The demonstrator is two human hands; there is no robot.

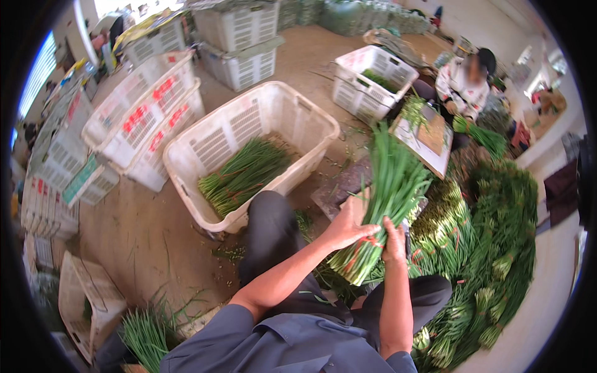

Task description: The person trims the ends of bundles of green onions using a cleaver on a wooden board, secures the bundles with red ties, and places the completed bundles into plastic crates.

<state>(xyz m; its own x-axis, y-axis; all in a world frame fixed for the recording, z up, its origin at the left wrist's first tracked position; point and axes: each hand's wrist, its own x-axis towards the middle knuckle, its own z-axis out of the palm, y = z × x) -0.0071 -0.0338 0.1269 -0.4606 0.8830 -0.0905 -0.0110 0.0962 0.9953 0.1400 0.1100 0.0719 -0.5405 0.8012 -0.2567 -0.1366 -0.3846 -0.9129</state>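
A thick bundle of long green stalks point(394, 186), apparently chives, slants upward in front of my lap. Red ties point(371, 241) circle it near the pale cut ends, which point down toward me. My left hand point(346, 227) grips its left side, thumb across the stalks. On the right side, my right hand point(395, 240) clasps it just above the ties. Beneath and behind the bundle is a dark board point(343, 184), partly hidden. More tied bundles point(247, 175) lie inside the large white plastic crate point(298, 100) ahead to the left.
Heaped bundles point(499, 261) of the same greens lie along the wall at my right. Stacked white crates point(149, 112) stand at the left. A person point(461, 88) sits at far right beside a small board point(431, 135) and another crate point(364, 98). Loose stalks point(147, 331) lie at lower left.
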